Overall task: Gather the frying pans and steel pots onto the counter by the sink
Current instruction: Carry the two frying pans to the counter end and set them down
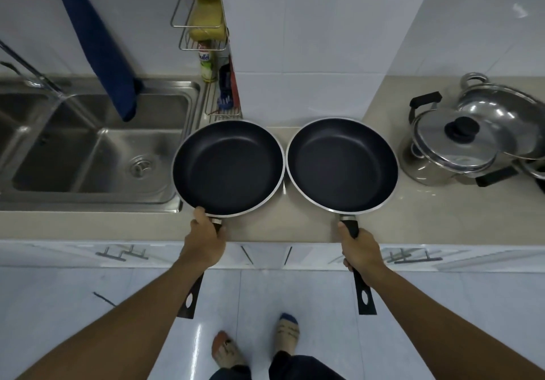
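Pans: the left frying pan and the right frying pan sit side by side over the counter, rims almost touching, both empty with the dark coating facing up. I cannot tell whether their bases are fully down.
Left hand: the left hand wraps the left pan's handle close to the rim, thumb up against the pan's edge, probably to steady the weight.
Right hand: the right hand holds the right pan's handle in a closed fist, a little further from the rim.
Handles: both stick out past the counter edge toward the person, so each pan can be let go without reaching across.
Placement: the left pan lies just beside the sink and overlaps its right rim slightly. It may need a nudge rightward to sit flat.
Steel pots: a lidded pot with a black knob and a larger steel pot behind it stand on the counter to the right, apart from the pans.
Surroundings: a blue towel hangs over the sink, and a wire rack with sponges and a bottle stands behind the left pan.
Obstacles: the rack's foot leaves little room behind the left pan, and the pots limit any sliding to the right.
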Demonstrator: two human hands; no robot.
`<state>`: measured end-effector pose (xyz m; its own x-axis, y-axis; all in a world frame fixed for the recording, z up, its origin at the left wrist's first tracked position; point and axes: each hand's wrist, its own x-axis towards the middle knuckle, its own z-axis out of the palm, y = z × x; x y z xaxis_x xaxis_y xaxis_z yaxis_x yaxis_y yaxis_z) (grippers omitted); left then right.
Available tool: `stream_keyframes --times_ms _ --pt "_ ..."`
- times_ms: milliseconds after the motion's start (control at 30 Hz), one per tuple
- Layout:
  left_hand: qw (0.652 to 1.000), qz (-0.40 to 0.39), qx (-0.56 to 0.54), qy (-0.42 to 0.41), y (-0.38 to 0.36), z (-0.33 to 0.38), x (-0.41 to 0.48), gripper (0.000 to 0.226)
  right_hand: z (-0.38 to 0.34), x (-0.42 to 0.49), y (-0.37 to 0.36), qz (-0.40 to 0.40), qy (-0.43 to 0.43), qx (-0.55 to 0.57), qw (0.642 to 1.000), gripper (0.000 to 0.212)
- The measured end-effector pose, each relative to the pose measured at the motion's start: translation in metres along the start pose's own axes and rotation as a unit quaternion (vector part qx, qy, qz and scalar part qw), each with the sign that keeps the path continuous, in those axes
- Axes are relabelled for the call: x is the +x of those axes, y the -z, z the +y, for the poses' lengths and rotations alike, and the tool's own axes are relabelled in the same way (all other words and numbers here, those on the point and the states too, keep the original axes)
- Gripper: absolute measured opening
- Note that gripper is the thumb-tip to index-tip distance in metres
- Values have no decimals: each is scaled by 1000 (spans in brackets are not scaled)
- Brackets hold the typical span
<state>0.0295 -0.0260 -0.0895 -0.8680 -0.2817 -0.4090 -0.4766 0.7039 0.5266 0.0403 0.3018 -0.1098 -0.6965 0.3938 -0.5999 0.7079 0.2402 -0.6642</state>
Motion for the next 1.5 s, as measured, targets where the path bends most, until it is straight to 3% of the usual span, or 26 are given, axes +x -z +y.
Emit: stream_keyframes --times_ms 200,300,400,567,900,1167,1500 --pt "999 37 -36 16 -11 -5 -3 40 1 -1 -1 16 6 -41 999 49" --pt "996 4 4 84 -12 -3 -3 50 0 -2 -1 18 3 -46 999 50" --pt "995 -18 12 96 -10 -7 -3 58 0 -3 -1 25 10 -56 998 52" --pt "997 57 2 61 -1 -13 -5 57 3 -4 3 55 35 -78 995 50" --pt "990 93 -54 92 40 -40 -24 53 -6 -38 -10 60 67 -101 991 52" --pt "973 152 -122 125 124 -115 -49 46 -39 -99 -73 10 140 -107 984 53" --pt "944 251 -125 176 249 -251 -109 51 -93 -198 -215 -76 221 -105 967 54"
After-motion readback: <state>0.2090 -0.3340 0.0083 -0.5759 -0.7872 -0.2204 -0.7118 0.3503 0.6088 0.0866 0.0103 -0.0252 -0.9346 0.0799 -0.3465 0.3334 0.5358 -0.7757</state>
